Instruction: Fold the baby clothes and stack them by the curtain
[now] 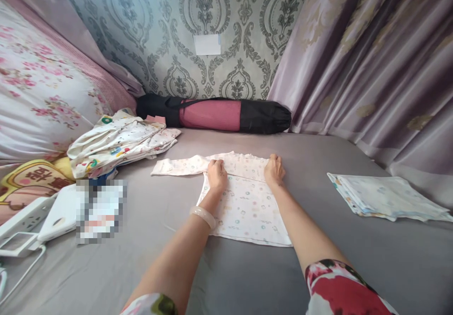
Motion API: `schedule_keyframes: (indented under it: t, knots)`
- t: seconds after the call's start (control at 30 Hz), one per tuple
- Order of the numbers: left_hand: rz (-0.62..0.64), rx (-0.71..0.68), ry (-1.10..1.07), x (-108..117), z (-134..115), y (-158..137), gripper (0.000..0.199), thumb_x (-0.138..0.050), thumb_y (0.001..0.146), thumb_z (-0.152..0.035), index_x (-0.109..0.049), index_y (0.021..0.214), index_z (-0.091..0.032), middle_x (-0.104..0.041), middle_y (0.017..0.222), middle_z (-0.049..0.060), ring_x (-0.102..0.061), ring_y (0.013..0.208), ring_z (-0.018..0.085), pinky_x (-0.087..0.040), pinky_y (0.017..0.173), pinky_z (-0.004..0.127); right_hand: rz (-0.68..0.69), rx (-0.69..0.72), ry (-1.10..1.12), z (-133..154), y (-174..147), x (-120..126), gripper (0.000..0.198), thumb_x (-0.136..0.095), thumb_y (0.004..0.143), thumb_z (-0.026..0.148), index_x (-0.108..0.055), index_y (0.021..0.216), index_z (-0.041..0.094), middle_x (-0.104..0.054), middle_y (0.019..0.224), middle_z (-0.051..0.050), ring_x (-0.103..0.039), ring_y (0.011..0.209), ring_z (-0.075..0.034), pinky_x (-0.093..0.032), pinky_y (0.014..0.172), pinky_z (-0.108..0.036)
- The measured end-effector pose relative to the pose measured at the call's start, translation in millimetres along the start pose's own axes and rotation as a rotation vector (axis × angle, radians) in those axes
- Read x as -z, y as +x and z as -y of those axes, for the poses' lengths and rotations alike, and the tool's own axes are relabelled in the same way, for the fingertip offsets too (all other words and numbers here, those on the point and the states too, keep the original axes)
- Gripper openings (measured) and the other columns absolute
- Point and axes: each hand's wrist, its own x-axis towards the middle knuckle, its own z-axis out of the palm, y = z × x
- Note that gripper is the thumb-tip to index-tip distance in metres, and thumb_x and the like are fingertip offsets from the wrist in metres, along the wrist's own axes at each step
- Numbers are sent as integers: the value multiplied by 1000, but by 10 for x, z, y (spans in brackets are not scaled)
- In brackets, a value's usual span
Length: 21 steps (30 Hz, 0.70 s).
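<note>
A small white long-sleeved shirt point(246, 211) with a pale printed pattern lies spread on the grey sheet in front of me. Its left sleeve stretches out flat to the left; the right sleeve seems folded across the upper body. My left hand point(217, 176), below a pale bangle, is closed on the cloth near the left armpit. At the upper right edge of the shirt, my right hand point(274, 169) has its fingers curled and pinching the fabric. The fingertips of both hands are partly hidden.
Folded printed cloths point(385, 197) lie at the right. On the left are a pile of printed clothes point(120, 140), a yellow cushion point(35, 183), a white power strip point(26, 220) and a white device point(65, 211). A black and pink rolled bag point(210, 115) lies along the wall.
</note>
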Motion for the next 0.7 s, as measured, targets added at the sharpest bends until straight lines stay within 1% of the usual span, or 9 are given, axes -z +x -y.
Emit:
schedule_keyframes:
  t: [0.13, 0.2, 0.3, 0.37, 0.43, 0.47, 0.57, 0.63, 0.7]
  knots:
    - [-16, -7, 47, -7, 1, 17, 28, -41, 84, -9, -68, 91, -15, -60, 99, 13, -58, 99, 25, -49, 91, 38, 24, 30, 41, -94, 61, 5, 38, -29, 93, 11, -59, 117, 15, -57, 119, -16, -60, 106, -24, -46, 82, -33]
    - [-41, -33, 97, 0, -6, 17, 26, -44, 83, -10, -68, 90, -15, -59, 105, 14, -57, 103, 26, -48, 92, 40, 33, 52, 52, -143, 72, 33, 35, -32, 94, 16, -60, 116, 15, -58, 117, -16, -59, 108, -25, -45, 86, -34]
    - [-41, -167, 180, 15, -47, -3, 26, -45, 85, -14, -66, 98, -14, -57, 119, 16, -54, 113, 28, -45, 98, 43, -32, 154, -12, -135, 0, 59, 39, -33, 94, 19, -56, 124, 11, -54, 130, -19, -51, 120, -27, -39, 98, -37]
    - [34, -306, 241, 19, -97, -27, 29, -42, 89, -17, -63, 108, -13, -55, 130, 17, -48, 124, 29, -40, 105, 45, -28, 286, -72, -66, -105, 37, 44, -32, 95, 22, -50, 133, 9, -43, 144, -18, -39, 133, -28, -30, 108, -42]
    - [157, -417, 311, 14, -156, -54, 35, -39, 93, -22, -58, 120, -12, -49, 140, 17, -39, 135, 29, -31, 112, 47, 46, 403, -109, 28, -224, -15, 50, -30, 97, 28, -42, 141, 8, -32, 154, -16, -23, 142, -28, -19, 114, -45]
    - [227, -442, 348, 7, -184, -65, 39, -38, 94, -26, -55, 126, -11, -47, 143, 17, -35, 138, 30, -26, 114, 48, 91, 432, -121, 73, -276, -46, 53, -28, 98, 32, -38, 144, 8, -28, 156, -15, -18, 145, -28, -15, 115, -46]
    - [402, -404, 442, -16, -239, -79, 51, -34, 96, -37, -46, 138, -11, -42, 148, 16, -30, 141, 32, -18, 116, 52, 177, 416, -145, 161, -371, -125, 59, -23, 99, 41, -29, 150, 11, -23, 158, -13, -15, 145, -28, -11, 116, -49]
    - [458, -360, 478, -26, -249, -72, 54, -32, 97, -39, -43, 142, -12, -39, 150, 16, -29, 142, 32, -18, 116, 53, 203, 386, -159, 179, -384, -147, 60, -22, 99, 43, -27, 151, 13, -23, 158, -13, -17, 145, -28, -11, 116, -51]
    - [475, -342, 496, -28, -250, -62, 54, -31, 97, -39, -40, 144, -13, -36, 152, 15, -26, 143, 32, -17, 116, 54, 217, 384, -166, 178, -379, -143, 61, -21, 99, 43, -26, 151, 14, -23, 158, -13, -17, 145, -28, -10, 116, -52]
